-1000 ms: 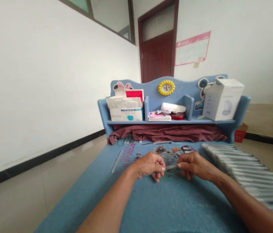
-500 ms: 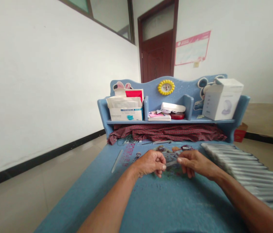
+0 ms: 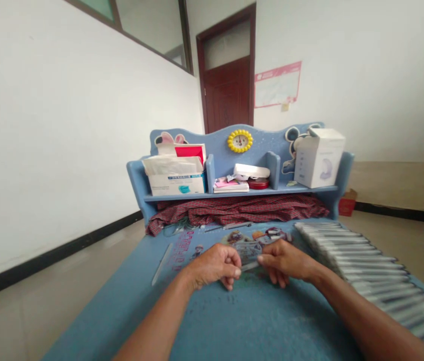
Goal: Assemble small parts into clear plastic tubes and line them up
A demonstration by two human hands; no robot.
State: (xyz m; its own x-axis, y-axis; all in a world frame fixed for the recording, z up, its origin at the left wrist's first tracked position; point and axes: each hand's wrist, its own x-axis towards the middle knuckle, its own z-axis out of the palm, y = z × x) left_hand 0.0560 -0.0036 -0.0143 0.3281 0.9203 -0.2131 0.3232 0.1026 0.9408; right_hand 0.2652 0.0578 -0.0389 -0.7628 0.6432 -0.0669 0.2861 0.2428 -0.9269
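Observation:
Over the blue desk (image 3: pixel 212 326), my left hand (image 3: pixel 215 264) pinches one end of a thin, translucent pen (image 3: pixel 250 266). At its other end are the closed thumb and fingers of my right hand (image 3: pixel 285 261). The pen lies nearly level between the two hands; both ends are hidden by fingers. Off to the left, a single translucent pen-like stick (image 3: pixel 162 264) rests on the desk. To the right of my right hand, several clear pens with dark ends (image 3: pixel 373 271) lie side by side in a long row.
A blue shelf (image 3: pixel 242 193) at the back of the desk carries a mask box (image 3: pixel 176 183), a round red tin (image 3: pixel 258 184) and a white carton (image 3: pixel 319 158). Beneath it lies checked cloth (image 3: pixel 234 209), with a thin grey pen-like tool (image 3: pixel 237 225) in front.
The view has swung to the right, so desk and shelf appear further left. Both hands keep their hold on the pen, in nearly the same pose.

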